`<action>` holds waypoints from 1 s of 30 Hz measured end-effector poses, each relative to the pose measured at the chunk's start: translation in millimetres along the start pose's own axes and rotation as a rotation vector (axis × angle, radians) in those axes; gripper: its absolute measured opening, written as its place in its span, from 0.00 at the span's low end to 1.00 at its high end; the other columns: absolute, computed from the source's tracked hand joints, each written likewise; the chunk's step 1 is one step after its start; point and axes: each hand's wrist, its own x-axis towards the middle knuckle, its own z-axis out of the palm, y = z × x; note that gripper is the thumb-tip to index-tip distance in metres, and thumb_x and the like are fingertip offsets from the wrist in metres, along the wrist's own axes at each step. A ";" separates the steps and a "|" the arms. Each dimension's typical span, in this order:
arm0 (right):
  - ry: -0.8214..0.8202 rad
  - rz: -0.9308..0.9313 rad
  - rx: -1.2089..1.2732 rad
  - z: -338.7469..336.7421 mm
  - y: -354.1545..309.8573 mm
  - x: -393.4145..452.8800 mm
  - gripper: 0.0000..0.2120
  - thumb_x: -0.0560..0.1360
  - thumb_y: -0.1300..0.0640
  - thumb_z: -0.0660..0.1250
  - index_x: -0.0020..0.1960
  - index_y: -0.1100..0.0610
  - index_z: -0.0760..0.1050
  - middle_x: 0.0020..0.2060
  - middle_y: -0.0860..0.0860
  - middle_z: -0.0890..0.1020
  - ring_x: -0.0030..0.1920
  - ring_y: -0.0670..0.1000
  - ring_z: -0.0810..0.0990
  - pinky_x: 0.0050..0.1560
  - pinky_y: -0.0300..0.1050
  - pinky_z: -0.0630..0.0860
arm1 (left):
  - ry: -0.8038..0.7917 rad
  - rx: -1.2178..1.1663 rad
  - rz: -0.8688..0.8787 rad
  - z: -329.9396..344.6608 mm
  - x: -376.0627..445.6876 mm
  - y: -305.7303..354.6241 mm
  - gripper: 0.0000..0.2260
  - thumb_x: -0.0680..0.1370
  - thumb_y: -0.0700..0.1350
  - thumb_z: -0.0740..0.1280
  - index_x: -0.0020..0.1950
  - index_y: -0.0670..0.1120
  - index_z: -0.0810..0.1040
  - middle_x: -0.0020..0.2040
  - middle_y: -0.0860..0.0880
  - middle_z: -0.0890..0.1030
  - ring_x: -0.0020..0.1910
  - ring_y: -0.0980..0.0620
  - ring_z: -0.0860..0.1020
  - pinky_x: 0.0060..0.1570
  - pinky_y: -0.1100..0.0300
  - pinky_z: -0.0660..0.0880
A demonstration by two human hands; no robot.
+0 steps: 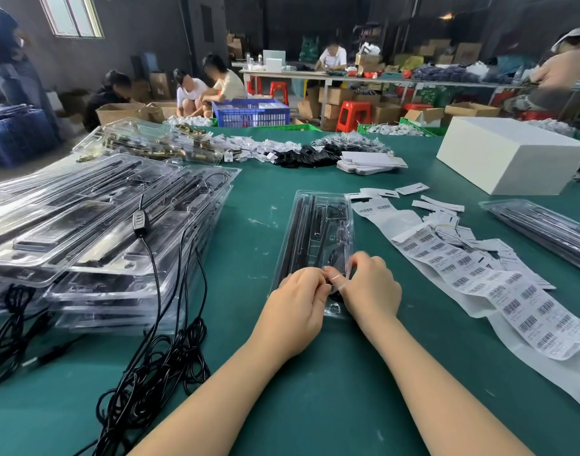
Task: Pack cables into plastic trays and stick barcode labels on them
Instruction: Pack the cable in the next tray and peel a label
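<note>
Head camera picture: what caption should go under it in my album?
Both hands, left and right, work at the near end of a clear plastic tray beside barcode labels.

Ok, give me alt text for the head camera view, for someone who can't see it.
Both hands, left hand and right hand, pinch something small over the near end of a clear plastic tray on a green table. Barcode label sheets lie right, stacked trays and black cables left.
</note>
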 end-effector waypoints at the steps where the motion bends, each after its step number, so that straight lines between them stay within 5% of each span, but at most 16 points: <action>1: 0.030 0.002 0.046 0.2 0.5 -1.4 0.20 0.71 0.34 0.66 0.50 0.50 0.71 0.47 0.48 0.72 0.50 0.55 0.76 0.47 0.49 0.68 | -0.001 0.000 0.003 0.1 -0.2 0.3 0.05 0.82 0.47 0.56 0.50 0.48 0.70 0.58 0.55 0.76 0.55 0.48 0.75 0.49 0.51 0.72; 12: 0.103 -0.110 0.163 7.4 5.7 0.0 0.22 0.71 0.40 0.70 0.58 0.52 0.79 0.57 0.49 0.78 0.57 0.55 0.76 0.53 0.49 0.72 | 0.013 0.072 0.076 0.5 -0.1 2.2 0.06 0.82 0.45 0.58 0.49 0.45 0.71 0.57 0.52 0.77 0.56 0.49 0.73 0.47 0.66 0.59; 19: -0.161 -0.147 0.144 2.0 12.0 9.4 0.18 0.80 0.44 0.59 0.64 0.49 0.77 0.65 0.46 0.73 0.65 0.54 0.70 0.61 0.48 0.65 | 0.006 0.093 0.079 0.9 -0.7 2.5 0.06 0.82 0.45 0.58 0.49 0.44 0.71 0.57 0.53 0.77 0.56 0.50 0.72 0.49 0.66 0.59; 25: -0.417 -0.246 0.268 -12.7 28.4 10.4 0.26 0.77 0.47 0.65 0.73 0.47 0.66 0.71 0.43 0.64 0.71 0.51 0.61 0.73 0.51 0.57 | 0.012 0.080 0.074 -0.7 -0.9 4.0 0.05 0.82 0.45 0.58 0.49 0.46 0.71 0.57 0.53 0.77 0.56 0.53 0.71 0.50 0.65 0.60; 30: -0.326 -0.305 0.207 -11.8 28.1 6.1 0.31 0.73 0.46 0.72 0.73 0.50 0.67 0.71 0.44 0.66 0.70 0.54 0.64 0.72 0.52 0.60 | -0.019 0.069 0.063 0.2 -1.6 5.6 0.07 0.82 0.46 0.57 0.52 0.44 0.72 0.59 0.52 0.77 0.56 0.57 0.66 0.62 0.53 0.65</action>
